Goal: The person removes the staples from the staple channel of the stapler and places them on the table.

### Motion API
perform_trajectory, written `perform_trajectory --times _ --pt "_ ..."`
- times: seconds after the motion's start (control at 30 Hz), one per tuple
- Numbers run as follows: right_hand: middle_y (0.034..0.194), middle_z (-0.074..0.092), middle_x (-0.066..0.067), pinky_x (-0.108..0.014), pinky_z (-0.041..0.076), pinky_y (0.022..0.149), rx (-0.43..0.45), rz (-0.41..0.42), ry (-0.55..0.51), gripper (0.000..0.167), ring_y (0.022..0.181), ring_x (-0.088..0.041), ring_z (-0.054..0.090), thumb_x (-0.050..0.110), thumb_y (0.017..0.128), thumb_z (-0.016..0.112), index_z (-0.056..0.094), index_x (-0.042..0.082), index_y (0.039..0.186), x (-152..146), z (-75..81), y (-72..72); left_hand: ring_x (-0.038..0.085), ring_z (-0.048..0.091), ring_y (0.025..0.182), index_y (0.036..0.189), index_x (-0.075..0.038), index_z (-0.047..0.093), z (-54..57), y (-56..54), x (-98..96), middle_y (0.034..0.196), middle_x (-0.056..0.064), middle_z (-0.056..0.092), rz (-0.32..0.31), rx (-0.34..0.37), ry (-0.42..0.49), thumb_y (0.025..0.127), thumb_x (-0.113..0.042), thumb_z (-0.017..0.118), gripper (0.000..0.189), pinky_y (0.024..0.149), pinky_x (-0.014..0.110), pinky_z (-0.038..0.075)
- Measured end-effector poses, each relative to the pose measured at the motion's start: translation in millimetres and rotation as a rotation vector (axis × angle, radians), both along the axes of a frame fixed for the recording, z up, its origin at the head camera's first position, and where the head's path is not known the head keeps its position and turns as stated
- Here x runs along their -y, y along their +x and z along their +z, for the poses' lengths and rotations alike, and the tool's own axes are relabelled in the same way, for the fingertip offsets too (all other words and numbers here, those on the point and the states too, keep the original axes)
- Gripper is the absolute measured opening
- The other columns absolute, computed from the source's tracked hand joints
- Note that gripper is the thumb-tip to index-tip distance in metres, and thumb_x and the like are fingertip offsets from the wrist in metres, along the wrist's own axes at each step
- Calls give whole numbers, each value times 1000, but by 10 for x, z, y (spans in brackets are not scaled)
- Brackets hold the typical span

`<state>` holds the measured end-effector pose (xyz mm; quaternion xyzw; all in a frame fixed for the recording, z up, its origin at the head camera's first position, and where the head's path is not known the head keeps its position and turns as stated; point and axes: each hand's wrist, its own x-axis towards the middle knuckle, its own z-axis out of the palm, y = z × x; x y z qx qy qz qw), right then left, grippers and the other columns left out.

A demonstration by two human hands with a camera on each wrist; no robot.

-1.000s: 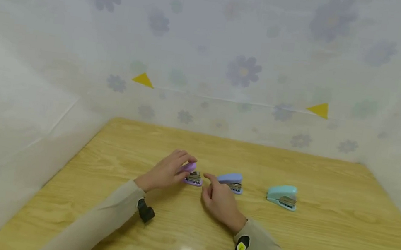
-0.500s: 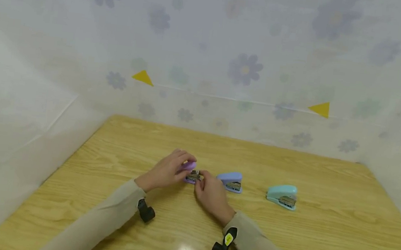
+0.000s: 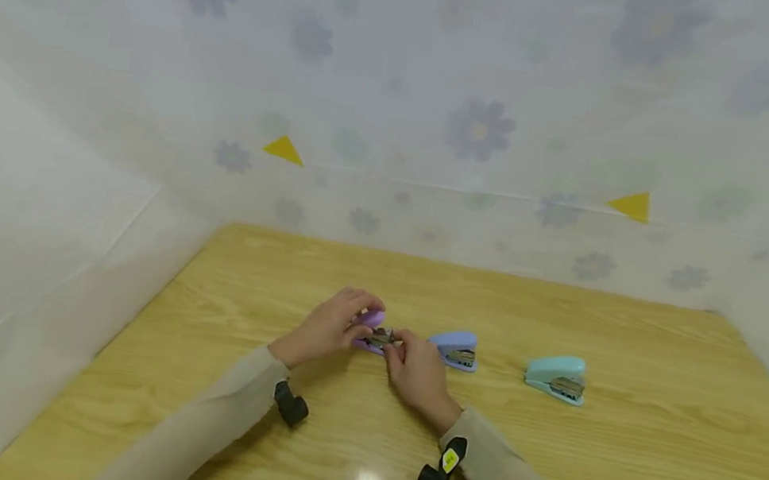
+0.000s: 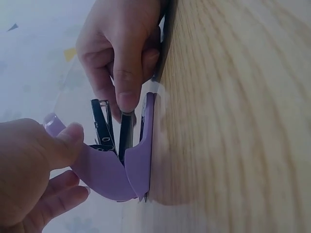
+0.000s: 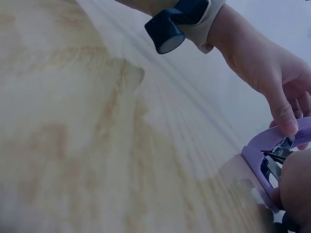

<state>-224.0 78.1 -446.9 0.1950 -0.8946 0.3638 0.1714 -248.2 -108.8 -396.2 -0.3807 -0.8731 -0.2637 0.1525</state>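
A purple stapler (image 3: 371, 319) lies on the table with its top cover swung up, as the left wrist view (image 4: 104, 172) shows from the side. My left hand (image 3: 329, 328) holds that raised cover between thumb and fingers. Inside, a dark metal staple rail (image 4: 127, 132) stands between cover and base. At its front end my right hand (image 3: 422, 373) pinches the rail with thumb and index finger; those fingertips hide the tip. In the right wrist view, the right hand (image 5: 297, 179) covers part of the stapler's front.
Just right of my right hand sits a blue stapler (image 3: 454, 346), and farther right a teal stapler (image 3: 555, 373). Both rest on the wooden table (image 3: 617, 461). A white flowered sheet (image 3: 400, 114) rises behind the table's far edge.
My right hand has moved left from in front of the blue stapler to the purple one, and its fingers have closed on the rail. The left hand keeps hold of the cover.
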Motion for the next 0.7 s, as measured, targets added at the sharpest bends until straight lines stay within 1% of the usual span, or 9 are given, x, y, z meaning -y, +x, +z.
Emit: perform_trajectory --times 0.1,0.2,0.3,0.4,0.57,0.7 --pt "52 46 7 -18 26 38 3 -8 -3 15 42 0 34 9 87 68 68 -1 99 -3 3 -1 24 60 100 116 -5 60 17 23 15 114 12 62 27 35 27 88 -6 68 30 81 35 54" --pt "53 47 7 -19 27 38 15 -7 8 15 42 0 35 11 88 67 70 2 100 13 6 -3 23 62 95 119 -5 58 13 42 70 113 13 61 61 69 50 91 -4 65 29 77 35 55" --pt "54 49 7 -19 29 39 26 -8 13 14 43 -1 37 12 89 67 71 5 100 27 18 -1 19 60 86 124 -6 57 -9 42 138 111 12 60 76 74 66 93 -2 60 32 72 34 53" --pt "55 50 7 -20 31 40 32 -15 12 13 44 -2 38 13 89 67 71 6 100 30 36 5 16 57 82 127 -5 56 -45 24 204 110 11 60 93 83 86 93 1 57 35 70 31 50" --pt "56 50 6 -21 32 42 43 -5 10 13 44 -3 39 12 90 66 71 7 101 14 47 2 18 60 89 126 0 55 -71 19 297 109 12 61 123 141 127 93 1 58 32 74 29 53" --pt "56 50 6 -21 31 41 45 11 19 13 44 -3 37 12 91 65 70 7 102 -1 32 -9 17 58 87 120 2 55 -68 37 372 101 9 60 131 218 146 93 -2 60 27 72 27 54"
